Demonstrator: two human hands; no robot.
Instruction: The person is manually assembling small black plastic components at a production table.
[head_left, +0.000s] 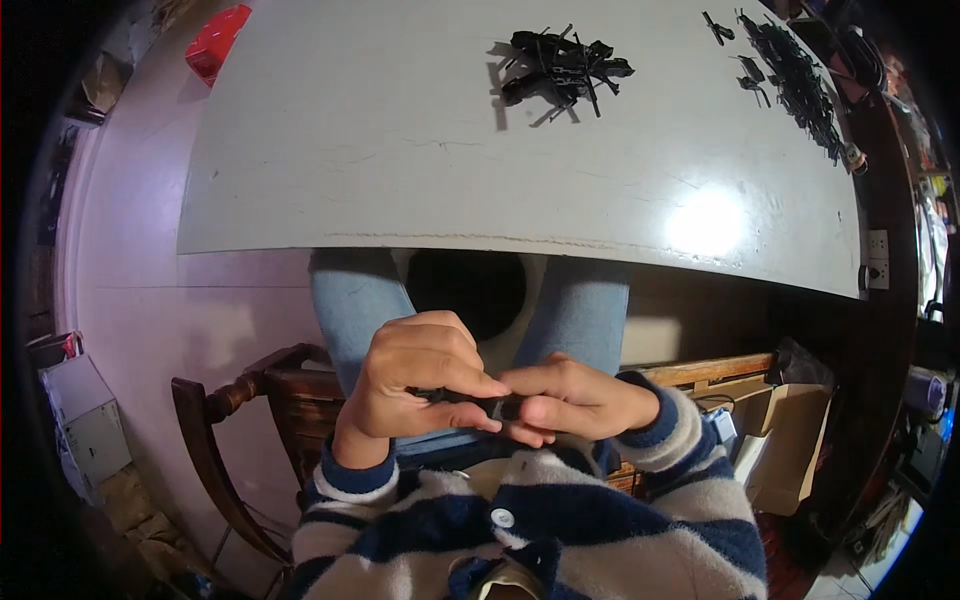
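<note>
Both my hands meet over my lap, in front of the table's near edge. Between the fingertips of my left hand (425, 370) and my right hand (580, 400) sits a small black part (508, 406), mostly covered by the fingers, so its exact kind is hidden. Each hand pinches it with thumb and fingers. On the white table (400, 180) lies a loose pile of black plastic parts (562, 70), toward the far middle. A longer heap of similar black parts (795, 85) runs along the right edge, with a few single pieces beside it.
A red box (216, 44) stands at the table's far left. I sit on a wooden chair (225, 440). To my right is an open cardboard box (785, 450), and a wall socket (878, 258) is beyond the table's right corner. A dark round object (467, 290) shows between my knees.
</note>
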